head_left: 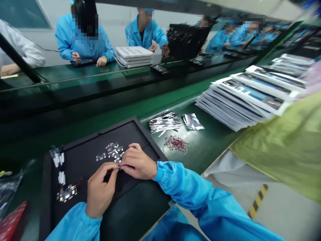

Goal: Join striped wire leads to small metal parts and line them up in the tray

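Observation:
My left hand (102, 185) and my right hand (139, 162) meet over the front part of a black tray (92, 145). Thumb and forefinger of each hand are pinched together around one small part between them, too small to name. Just beyond the fingertips lies a loose group of small silvery pieces (114, 150). To the left of my left hand sits a cluster of small metallic parts (67, 193), with white strips (59, 159) behind it along the tray's left side.
Right of the tray lie a pile of dark and silvery strips (164, 121), a silver bag (193, 121) and a heap of tiny red parts (176, 143). A tall stack of printed sheets (240, 97) stands farther right. Red packaging (12, 222) is at left. Several co-workers sit across the bench.

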`<action>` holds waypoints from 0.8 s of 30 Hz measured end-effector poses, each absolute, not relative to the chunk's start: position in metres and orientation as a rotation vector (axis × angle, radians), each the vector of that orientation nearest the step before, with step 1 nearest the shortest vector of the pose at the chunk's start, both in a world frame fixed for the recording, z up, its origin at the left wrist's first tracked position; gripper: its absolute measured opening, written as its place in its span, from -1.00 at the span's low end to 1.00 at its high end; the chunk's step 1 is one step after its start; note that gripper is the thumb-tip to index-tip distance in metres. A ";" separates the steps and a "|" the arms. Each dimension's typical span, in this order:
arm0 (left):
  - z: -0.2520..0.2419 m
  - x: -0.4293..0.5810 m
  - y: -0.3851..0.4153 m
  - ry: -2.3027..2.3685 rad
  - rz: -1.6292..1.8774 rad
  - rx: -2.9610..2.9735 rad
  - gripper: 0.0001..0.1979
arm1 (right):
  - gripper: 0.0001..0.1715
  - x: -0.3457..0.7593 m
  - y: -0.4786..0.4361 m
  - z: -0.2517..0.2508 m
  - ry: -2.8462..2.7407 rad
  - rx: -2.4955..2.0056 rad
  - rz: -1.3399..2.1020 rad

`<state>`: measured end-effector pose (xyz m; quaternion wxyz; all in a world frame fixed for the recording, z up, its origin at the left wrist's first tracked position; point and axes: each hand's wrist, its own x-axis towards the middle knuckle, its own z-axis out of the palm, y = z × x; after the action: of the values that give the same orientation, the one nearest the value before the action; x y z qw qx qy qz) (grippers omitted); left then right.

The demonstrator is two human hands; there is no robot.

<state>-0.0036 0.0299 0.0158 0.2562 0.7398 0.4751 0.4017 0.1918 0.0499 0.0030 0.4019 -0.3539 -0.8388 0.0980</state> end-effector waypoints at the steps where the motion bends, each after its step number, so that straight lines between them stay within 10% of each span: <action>1: 0.016 -0.004 0.031 1.268 1.108 2.049 -0.93 | -0.93 0.194 0.052 0.003 -2.151 -0.861 0.228; 24: 0.012 -0.003 0.037 1.184 1.340 2.480 -0.83 | -0.81 0.203 0.070 0.013 -2.543 -0.751 0.001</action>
<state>-0.0029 0.0366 0.0119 0.0422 0.8105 0.3868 0.4379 0.2026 0.0699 0.0126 0.2425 -0.2747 -0.9304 0.0005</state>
